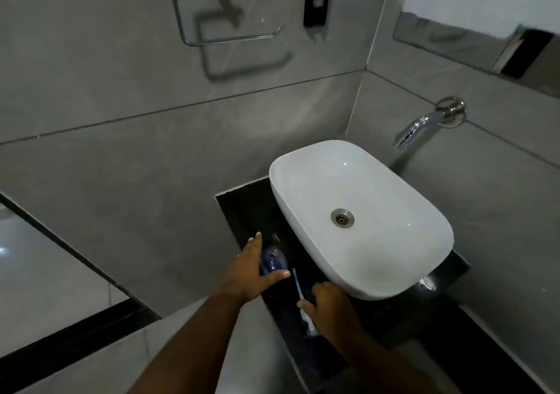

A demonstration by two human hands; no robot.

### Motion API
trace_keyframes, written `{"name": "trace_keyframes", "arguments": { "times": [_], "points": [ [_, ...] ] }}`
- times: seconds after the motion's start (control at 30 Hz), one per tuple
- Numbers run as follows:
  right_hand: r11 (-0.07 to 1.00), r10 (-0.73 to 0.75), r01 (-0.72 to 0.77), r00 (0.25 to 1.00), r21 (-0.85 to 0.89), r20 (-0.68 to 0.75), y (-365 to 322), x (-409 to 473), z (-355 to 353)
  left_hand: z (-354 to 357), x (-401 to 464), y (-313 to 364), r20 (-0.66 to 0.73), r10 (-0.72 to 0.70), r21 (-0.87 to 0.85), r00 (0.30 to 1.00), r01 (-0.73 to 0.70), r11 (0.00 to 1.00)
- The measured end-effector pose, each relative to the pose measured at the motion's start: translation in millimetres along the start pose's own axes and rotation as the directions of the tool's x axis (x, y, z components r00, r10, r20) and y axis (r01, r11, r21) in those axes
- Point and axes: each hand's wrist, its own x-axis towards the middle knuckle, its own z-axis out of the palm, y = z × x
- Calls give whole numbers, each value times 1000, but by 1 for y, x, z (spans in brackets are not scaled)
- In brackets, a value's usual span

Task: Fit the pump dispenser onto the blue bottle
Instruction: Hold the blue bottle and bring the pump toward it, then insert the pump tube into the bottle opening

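The blue bottle (274, 259) stands on the black counter (242, 209) to the left of the basin, its open top facing the camera. My left hand (250, 272) cups it, fingers along its far left side and thumb across its near side. The white pump dispenser (307, 321) lies on the counter just right of the bottle. Its thin tube (298, 283) points up towards the bottle. My right hand (331, 304) closes over the pump's head; part of the pump is hidden under the fingers.
A white oval basin (306, 163) with a metal drain (342, 218) fills the counter to the right. A chrome spout (415, 131) juts from the tiled wall above it. A chrome towel ring (230, 34) hangs on the left wall.
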Motion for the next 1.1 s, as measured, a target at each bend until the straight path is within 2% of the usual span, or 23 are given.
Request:
{"name": "trace_keyframes", "arguments": {
  "times": [0.07,0.13,0.23,0.37,0.53,0.63,0.7,0.87,0.93,1.0,1.1],
  "points": [
    [991,106,-109,993,78,50,-5,0,1,0,5,4,8,-5,-13,1000,5,1000],
    [984,145,-153,985,93,93,-9,-3,3,1,8,6,14,-26,0,1000,26,1000],
    [981,171,-181,976,67,133,-6,-6,11,3,11,3,22,-31,87,999,29,996],
    [964,198,-214,974,160,110,1,-9,16,2,11,-3,42,13,227,999,-22,974],
    [960,164,-154,986,233,-22,-6,-7,1,1,11,-5,37,43,259,998,-51,965],
    [963,93,-52,985,264,-146,-15,-5,-14,2,12,-9,31,47,265,998,-54,963],
    [957,40,8,986,288,-162,-20,-2,-30,2,13,-11,31,56,279,998,-62,958],
    [971,-22,69,979,228,-202,-33,22,-84,-1,15,-11,38,98,300,994,-105,948],
    [977,-96,138,965,160,-245,-41,31,-109,-2,16,-12,31,114,316,993,-117,942],
    [978,-167,184,973,95,-161,-51,38,-135,-1,16,-11,26,129,333,991,-130,934],
    [988,-144,147,987,-40,72,-69,46,-166,0,16,-10,19,157,357,987,-154,921]
  ]
}}
